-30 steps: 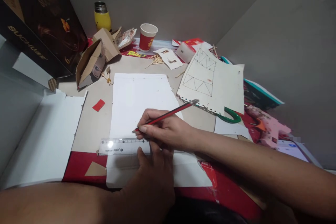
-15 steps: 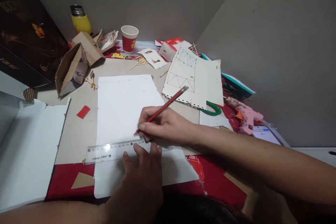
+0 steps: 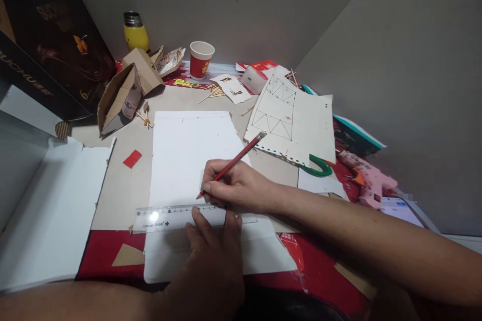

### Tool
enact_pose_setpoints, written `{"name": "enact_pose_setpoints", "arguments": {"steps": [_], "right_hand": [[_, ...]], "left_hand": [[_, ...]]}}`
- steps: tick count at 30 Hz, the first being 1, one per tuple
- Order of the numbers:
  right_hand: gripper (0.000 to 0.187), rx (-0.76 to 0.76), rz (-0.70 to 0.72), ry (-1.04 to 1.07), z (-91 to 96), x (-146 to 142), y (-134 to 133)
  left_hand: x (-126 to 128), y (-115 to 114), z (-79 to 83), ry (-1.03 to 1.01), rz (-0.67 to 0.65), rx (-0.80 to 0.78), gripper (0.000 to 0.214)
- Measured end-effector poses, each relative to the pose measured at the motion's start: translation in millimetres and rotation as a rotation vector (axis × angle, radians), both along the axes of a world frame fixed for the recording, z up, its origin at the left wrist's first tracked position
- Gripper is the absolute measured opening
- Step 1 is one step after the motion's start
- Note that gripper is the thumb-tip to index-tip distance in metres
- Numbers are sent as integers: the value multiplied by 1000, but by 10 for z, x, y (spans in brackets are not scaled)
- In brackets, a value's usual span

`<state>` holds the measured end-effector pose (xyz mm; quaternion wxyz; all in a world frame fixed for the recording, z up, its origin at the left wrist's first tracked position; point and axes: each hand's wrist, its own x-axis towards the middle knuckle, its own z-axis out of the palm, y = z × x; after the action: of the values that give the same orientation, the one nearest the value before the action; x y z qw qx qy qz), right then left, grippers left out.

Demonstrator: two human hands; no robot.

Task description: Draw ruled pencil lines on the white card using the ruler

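Box w/ "UCHU", ruler under L hand, pencil in R hand

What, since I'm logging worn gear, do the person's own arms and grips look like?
Both sides look bare. The left grip and right grip are ungloved human hands, and no ring shows. The left forearm and right forearm, as far as visible, show no sleeve, watch, bracelet or cable.

Single head-worn view: I look forward and down from close above the white, roughly rectangular paperboard sheet.
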<state>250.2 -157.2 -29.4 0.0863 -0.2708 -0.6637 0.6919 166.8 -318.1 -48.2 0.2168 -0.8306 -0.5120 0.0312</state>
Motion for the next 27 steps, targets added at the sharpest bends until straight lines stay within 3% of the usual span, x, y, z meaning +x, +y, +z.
{"name": "enact_pose_setpoints", "arguments": {"steps": [12,27], "right_hand": [[10,47,66,-32,1,0,47],[8,88,175,-52,54,17,78]], "left_hand": [[58,-18,-62,5,49,36,42],[25,23,33,-9,17,18,39]]}}
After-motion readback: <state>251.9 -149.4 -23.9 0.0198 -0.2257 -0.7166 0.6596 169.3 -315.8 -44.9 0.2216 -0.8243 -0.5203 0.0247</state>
